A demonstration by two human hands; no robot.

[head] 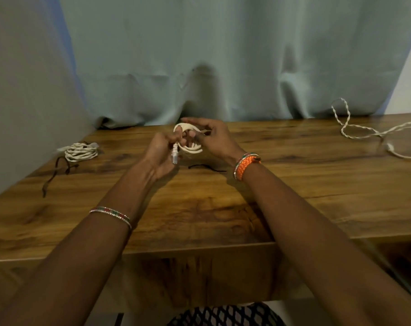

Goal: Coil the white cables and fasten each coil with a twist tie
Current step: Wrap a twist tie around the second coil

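Head view: a wooden desk (223,208) with dark, knotty grain fills the lower frame, its near edge running across at 6 o'clock and its far edge meeting a pale green curtain (223,55) at 12 o'clock. Just above the desk's centre, the left hand (161,154) holds a small white cable coil (190,142), its grip clamped on the strands beside a clear plug end. The right hand (211,135) pinches the coil's upper loop from 2 o'clock. A black twist tie (207,167) lies flat just below the hands. At 9 o'clock sits a finished bundled coil (82,152) with dark ties (56,172) trailing beside it. At 3 o'clock a loose twisted white cable (364,130) sprawls near the desk's right edge.
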